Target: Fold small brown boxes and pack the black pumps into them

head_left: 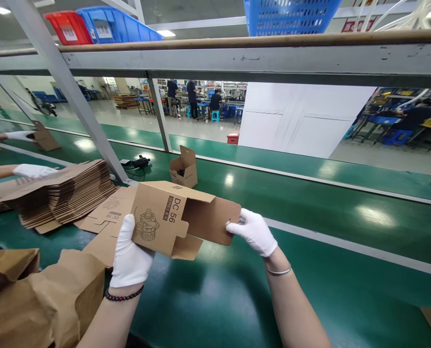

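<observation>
One carton [157, 220] popped into shape, held over the desk [208, 314]; right-end flaps [186, 247] not closed. Left hand [132, 258] has its grip on the body, right hand [254, 232] pinches the long flap [213, 220]. Stacked flats [74, 191] at left, unfolded.

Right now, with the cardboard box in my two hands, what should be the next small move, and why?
Probably the right hand should start bending the long flap toward the open end: it already pinches that flap's outer edge, the flap sticks straight out, and the left hand grips the box near its opposite end.
</observation>
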### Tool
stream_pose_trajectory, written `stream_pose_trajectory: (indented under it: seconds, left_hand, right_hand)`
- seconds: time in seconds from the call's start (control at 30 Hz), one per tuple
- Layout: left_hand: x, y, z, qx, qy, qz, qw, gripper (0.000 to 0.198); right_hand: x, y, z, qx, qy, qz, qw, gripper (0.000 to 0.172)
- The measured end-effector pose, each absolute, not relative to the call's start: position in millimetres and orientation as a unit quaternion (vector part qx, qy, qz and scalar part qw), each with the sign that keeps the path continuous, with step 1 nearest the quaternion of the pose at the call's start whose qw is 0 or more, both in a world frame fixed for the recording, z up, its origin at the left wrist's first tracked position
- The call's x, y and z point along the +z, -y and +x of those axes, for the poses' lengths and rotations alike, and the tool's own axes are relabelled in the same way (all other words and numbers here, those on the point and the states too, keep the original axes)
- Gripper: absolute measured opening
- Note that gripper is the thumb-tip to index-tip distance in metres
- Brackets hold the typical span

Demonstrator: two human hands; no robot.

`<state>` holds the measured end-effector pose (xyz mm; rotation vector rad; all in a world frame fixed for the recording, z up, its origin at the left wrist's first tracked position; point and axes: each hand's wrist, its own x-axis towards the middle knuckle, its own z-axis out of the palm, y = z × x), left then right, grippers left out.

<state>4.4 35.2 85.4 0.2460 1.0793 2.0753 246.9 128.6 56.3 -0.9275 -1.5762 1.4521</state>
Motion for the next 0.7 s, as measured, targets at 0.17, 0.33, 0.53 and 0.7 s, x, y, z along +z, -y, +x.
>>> stream_pose_trajectory:
  seconds: [0.17,0.33,0.53,0.7]
  left_hand:
    - [81,-37,2,0.808,-0.422,0.083,0.403,0.03]
    - [76,-41,3,0.814,-0.409,0.057,0.408,0.029]
    - [74,-45,-1,0.8,-0.397,0.001,0.449,0.034]
    - [68,-48,-5,0.808,-0.378,-0.002,0.452,0.037]
  right_hand:
    - [60,-129,252,0.545,0.65,-0.392,0.354,0.035]
    - [62,-128,255,0.566,0.65,-0.371,0.347,0.039]
    - [62,-128,260,0.639,0.624,-0.282,0.351,0.042]
    - [53,-134,259,0.686,0.591,-0.23,0.356,0.053]
